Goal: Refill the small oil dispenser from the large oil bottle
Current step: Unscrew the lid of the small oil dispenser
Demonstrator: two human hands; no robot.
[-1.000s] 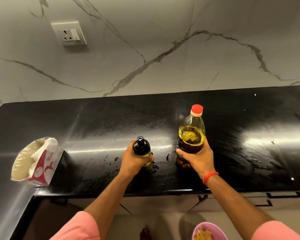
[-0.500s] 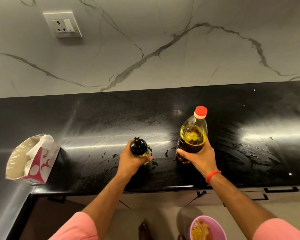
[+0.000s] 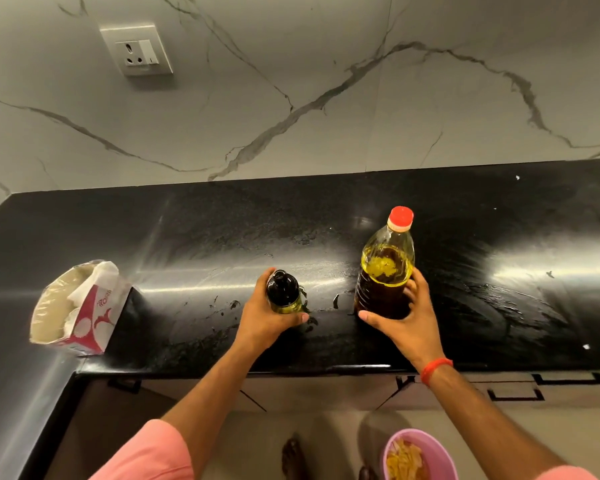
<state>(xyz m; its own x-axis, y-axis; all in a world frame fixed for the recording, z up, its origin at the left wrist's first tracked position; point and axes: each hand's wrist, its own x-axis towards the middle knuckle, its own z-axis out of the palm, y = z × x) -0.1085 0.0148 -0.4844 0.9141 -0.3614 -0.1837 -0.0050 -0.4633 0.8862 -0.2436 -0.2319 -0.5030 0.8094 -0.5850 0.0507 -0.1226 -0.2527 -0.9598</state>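
A small oil dispenser (image 3: 284, 292) with a black top and a little yellow oil stands upright on the black counter (image 3: 201, 244). My left hand (image 3: 265, 318) grips its lower body from the left. To its right stands the large oil bottle (image 3: 387, 268), clear plastic with yellow oil and a red cap on. My right hand (image 3: 407, 318) wraps around its lower half, thumb at the front, fingers on the right side. Both bottles rest on the counter, a short gap between them.
An open white and red bag (image 3: 73, 306) of white powder sits at the counter's left corner. Oil smears mark the counter near the bottles. A wall socket (image 3: 137, 50) is up on the marble wall. Below the counter edge, a pink bowl (image 3: 418, 455) with food scraps sits on the floor.
Both hands keep their hold on the two bottles. The bottles have hardly shifted on the counter; mainly the camera has tilted.
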